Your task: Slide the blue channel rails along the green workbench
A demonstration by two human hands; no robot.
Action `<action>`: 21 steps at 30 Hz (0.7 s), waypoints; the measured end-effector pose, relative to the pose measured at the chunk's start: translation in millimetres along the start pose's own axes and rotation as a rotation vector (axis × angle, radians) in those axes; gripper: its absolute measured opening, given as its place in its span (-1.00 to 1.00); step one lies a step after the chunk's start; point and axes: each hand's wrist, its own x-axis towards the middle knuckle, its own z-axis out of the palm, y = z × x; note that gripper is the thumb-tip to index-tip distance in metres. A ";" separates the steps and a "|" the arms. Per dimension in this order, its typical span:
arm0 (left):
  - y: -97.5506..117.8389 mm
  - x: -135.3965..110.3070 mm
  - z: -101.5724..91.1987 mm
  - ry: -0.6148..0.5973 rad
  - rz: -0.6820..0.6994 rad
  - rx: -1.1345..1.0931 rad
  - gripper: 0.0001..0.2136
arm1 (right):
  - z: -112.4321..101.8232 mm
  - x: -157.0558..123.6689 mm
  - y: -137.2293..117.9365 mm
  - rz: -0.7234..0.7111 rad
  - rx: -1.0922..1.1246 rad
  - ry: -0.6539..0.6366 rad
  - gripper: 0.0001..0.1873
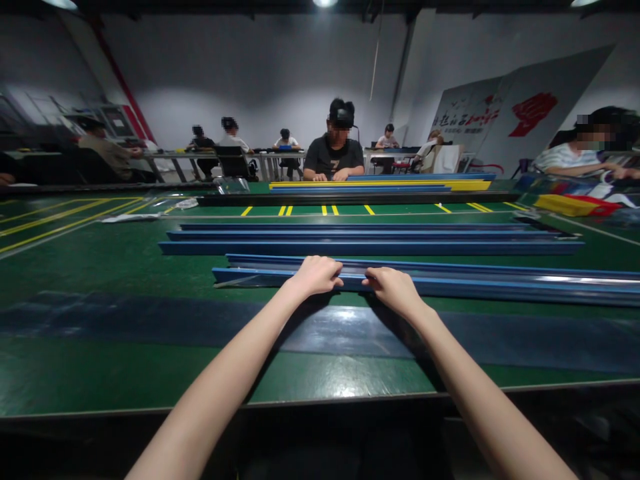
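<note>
A long blue channel strip point(480, 288) lies across the table, its raised edges running left to right and past the right side of the view. My left hand point(319, 275) is closed on its near edge, fingers curled over the rim. A short way to the right, my right hand point(393, 287) pinches the same edge with thumb and fingers. Clear film point(245, 279) shows along the strip's left end. Nearer to me, a flat, shiny, dark translucent sheet point(330, 330) stretches across the table under my forearms.
Several more blue strips point(240, 249) lie parallel beyond my hands. Farther back are a long black bar point(320, 199) and a yellow strip point(425, 185). A person point(336, 150) sits opposite; another person works at the right. The green table point(125, 380) ends close to me.
</note>
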 end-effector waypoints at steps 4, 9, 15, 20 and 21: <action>-12.8 -10.4 -3.8 -0.034 -0.085 0.005 -0.80 | 4.2 0.7 -11.2 -0.049 0.066 0.035 -0.74; -30.2 -22.3 -10.8 -0.088 -0.157 0.038 -0.82 | 1.5 -11.1 14.5 0.005 0.096 0.076 -0.75; -47.3 -37.8 -21.3 -0.210 -0.260 0.116 -0.81 | 11.3 -26.1 64.3 0.063 0.190 0.195 -0.77; -40.5 -40.0 -27.1 -0.239 -0.281 0.166 -0.82 | 24.3 -21.3 62.0 0.078 0.249 0.241 -0.83; -37.0 -37.8 -27.5 -0.248 -0.290 0.183 -0.81 | 25.1 -20.0 58.0 0.086 0.239 0.249 -0.83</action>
